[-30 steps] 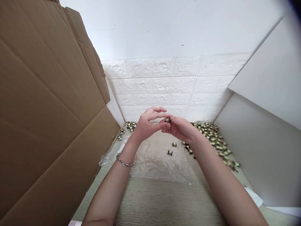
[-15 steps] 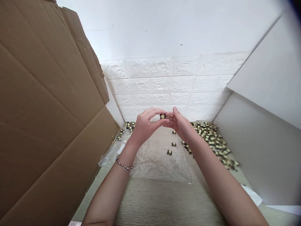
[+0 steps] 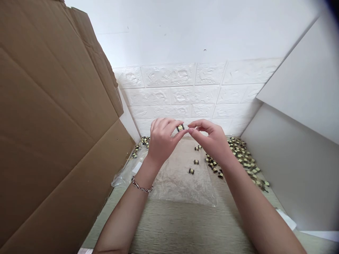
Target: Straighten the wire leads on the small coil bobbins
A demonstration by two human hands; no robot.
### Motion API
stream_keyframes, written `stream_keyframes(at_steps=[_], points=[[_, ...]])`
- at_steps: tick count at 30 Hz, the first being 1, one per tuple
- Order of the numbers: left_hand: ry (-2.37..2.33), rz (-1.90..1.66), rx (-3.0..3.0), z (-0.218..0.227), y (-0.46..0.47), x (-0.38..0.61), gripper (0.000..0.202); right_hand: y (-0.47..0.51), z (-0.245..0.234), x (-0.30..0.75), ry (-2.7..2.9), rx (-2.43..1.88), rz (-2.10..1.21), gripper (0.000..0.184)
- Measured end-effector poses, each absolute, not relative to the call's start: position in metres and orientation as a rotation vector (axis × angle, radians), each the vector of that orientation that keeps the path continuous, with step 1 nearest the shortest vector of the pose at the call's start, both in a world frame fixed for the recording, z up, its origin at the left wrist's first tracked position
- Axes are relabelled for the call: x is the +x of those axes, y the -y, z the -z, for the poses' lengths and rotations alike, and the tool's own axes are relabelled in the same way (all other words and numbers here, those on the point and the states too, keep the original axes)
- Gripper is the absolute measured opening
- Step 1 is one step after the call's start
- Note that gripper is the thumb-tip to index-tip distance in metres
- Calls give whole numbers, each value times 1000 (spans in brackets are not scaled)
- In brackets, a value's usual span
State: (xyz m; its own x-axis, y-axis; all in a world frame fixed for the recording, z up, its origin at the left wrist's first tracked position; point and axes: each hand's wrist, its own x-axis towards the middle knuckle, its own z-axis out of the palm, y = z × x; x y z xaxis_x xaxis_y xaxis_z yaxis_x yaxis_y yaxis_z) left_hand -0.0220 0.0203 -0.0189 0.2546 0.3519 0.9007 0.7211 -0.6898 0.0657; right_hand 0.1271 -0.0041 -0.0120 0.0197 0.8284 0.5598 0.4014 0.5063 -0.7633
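My left hand [image 3: 161, 141] pinches a small yellow-and-black coil part [image 3: 180, 127] between thumb and fingers, held above the table. My right hand [image 3: 212, 139] meets it from the right, thumb and forefinger pinched together against the part's right end. Both hands hover over a clear plastic sheet [image 3: 177, 183] with a few loose coil parts [image 3: 194, 162] lying on it. A silver bracelet [image 3: 141, 187] circles my left wrist.
A large heap of the same coil parts [image 3: 245, 160] lies at the right back, a smaller heap [image 3: 141, 144] at the left back. A tall brown cardboard sheet [image 3: 53, 123] walls the left side. White panels [image 3: 291, 141] close the right, a brick-pattern wall [image 3: 185, 95] the back.
The coil part has gone from my right hand's fingers to my left hand's pinch. Both hands have risen a little and my right hand has turned palm down.
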Motion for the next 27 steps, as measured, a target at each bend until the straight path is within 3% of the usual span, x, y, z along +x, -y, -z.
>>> stream_keyframes(at_steps=[16,27], points=[[1100,1382,-2218,18,-15,-17,23,2,16,124,1532,-1062,-251,14],[1125,1349,-2245,19,-14,-14,21,0,19,122,1488,-1028,-291,16]])
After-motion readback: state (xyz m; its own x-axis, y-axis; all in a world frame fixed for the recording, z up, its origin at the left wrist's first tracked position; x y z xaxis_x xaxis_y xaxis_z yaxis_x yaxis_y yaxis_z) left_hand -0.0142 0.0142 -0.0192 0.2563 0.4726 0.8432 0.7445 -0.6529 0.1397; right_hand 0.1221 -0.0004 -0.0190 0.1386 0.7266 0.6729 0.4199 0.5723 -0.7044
